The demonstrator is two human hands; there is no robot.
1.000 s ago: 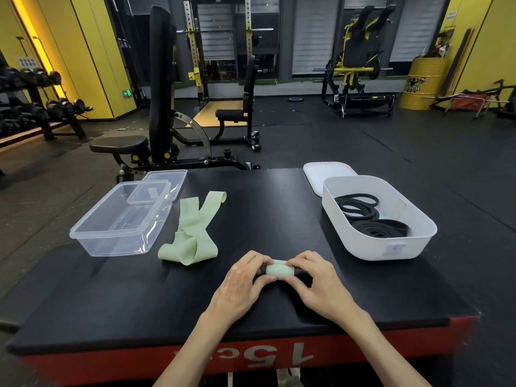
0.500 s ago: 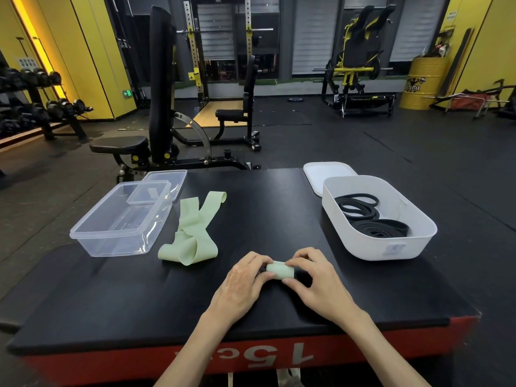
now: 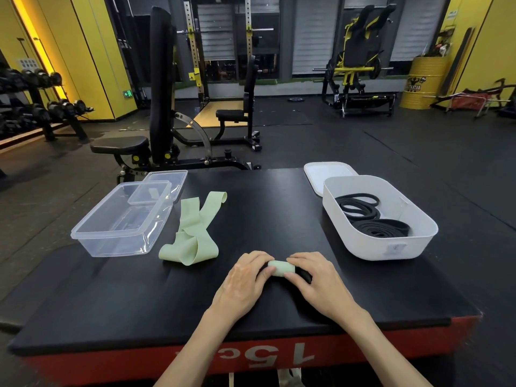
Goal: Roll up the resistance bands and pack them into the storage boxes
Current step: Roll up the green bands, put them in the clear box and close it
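Pinching green roll between left hand and right hand, roll apparently resting on platform, loose band lying beside clear box.

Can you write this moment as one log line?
left hand, right hand: pinching green roll | loose green band: unrolled, beside clear box | black bands: in white box

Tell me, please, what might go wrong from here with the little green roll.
1. The green roll is pinched only by the fingertips of the left hand and right hand. Nothing visible fastens it, so it may spring open once released.
2. The loose green band lies between the roll and the clear box. A low carry could snag and drag it.
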